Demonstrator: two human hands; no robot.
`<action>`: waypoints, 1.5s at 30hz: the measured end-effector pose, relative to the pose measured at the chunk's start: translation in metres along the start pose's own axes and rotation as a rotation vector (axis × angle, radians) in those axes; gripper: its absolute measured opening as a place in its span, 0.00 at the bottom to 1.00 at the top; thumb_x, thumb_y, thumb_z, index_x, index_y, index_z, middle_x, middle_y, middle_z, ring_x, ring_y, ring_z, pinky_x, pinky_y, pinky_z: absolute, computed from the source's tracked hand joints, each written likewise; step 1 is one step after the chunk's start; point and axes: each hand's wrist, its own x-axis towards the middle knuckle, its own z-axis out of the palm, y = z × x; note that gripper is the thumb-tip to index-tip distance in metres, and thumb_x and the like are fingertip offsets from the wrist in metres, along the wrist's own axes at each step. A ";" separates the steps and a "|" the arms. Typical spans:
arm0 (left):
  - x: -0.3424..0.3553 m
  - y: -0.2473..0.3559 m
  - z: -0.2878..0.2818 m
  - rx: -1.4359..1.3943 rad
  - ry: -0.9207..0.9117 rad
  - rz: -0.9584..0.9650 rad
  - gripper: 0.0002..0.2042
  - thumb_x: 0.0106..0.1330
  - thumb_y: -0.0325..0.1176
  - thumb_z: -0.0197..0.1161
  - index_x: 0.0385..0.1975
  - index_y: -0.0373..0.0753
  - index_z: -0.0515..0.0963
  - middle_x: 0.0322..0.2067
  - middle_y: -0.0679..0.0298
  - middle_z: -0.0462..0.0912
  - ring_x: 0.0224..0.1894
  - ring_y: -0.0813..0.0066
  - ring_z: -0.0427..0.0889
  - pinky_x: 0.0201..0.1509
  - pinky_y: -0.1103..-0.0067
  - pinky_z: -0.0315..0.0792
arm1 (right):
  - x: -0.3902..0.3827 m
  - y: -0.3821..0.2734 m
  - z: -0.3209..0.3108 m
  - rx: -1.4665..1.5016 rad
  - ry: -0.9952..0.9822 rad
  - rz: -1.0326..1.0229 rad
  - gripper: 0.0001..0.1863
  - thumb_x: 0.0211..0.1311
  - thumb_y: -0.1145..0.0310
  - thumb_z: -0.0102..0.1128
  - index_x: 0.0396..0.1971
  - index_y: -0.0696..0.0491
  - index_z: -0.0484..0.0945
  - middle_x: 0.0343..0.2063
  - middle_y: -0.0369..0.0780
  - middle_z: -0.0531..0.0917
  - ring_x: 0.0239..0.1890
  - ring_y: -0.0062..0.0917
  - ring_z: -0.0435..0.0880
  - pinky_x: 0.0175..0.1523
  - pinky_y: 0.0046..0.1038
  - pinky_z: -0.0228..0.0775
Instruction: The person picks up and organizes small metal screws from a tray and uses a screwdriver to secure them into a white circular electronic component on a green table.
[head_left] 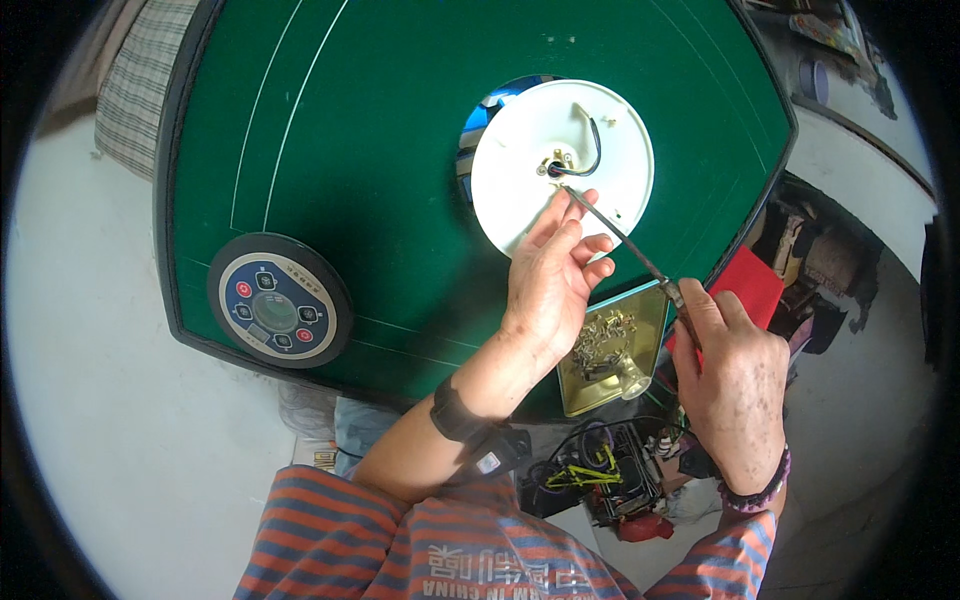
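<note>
Smooth white disc [510, 145] on green, felt-like bench [370, 200]; dark curved cable [598, 150] from its centre. Right hand [735, 375] grips slim metal screwdriver [630, 243], tip near that centre. Left hand [548, 275] loosely curled beside tip; cannot tell if pinching anything. Gold-toned rectangular tray [583, 402]: jumbled small metal parts [603, 340], clear cup [633, 378].

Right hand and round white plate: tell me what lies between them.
The head view shows a screwdriver spanning from the right hand to the white plate, over the green tabletop, the left hand close to its tip.
</note>
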 end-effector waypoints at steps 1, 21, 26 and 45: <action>0.000 0.001 0.001 -0.006 0.004 -0.010 0.24 0.72 0.30 0.50 0.66 0.37 0.58 0.58 0.65 0.71 0.39 0.81 0.72 0.41 0.83 0.69 | 0.001 -0.001 -0.001 -0.001 -0.002 -0.001 0.15 0.56 0.72 0.61 0.44 0.57 0.77 0.27 0.41 0.77 0.20 0.34 0.79 0.24 0.32 0.71; 0.002 0.007 0.008 -0.045 0.046 -0.056 0.17 0.72 0.33 0.51 0.58 0.39 0.66 0.52 0.62 0.77 0.37 0.79 0.76 0.40 0.82 0.73 | 0.027 -0.017 -0.033 -0.256 -0.109 -0.182 0.13 0.53 0.74 0.59 0.39 0.61 0.77 0.21 0.42 0.77 0.18 0.32 0.79 0.22 0.30 0.70; 0.006 0.003 0.006 -0.107 -0.043 -0.232 0.16 0.73 0.34 0.50 0.56 0.35 0.67 0.49 0.58 0.79 0.34 0.81 0.77 0.36 0.84 0.73 | 0.034 -0.026 -0.039 -0.230 -0.148 -0.174 0.09 0.53 0.74 0.59 0.35 0.60 0.76 0.20 0.43 0.78 0.19 0.34 0.80 0.24 0.31 0.71; 0.015 -0.004 0.006 -0.306 -0.114 -0.251 0.09 0.75 0.36 0.50 0.42 0.37 0.72 0.39 0.60 0.81 0.32 0.86 0.76 0.34 0.87 0.73 | 0.026 -0.026 -0.049 -0.202 -0.089 -0.107 0.21 0.51 0.75 0.65 0.45 0.57 0.69 0.29 0.44 0.78 0.24 0.41 0.81 0.28 0.36 0.73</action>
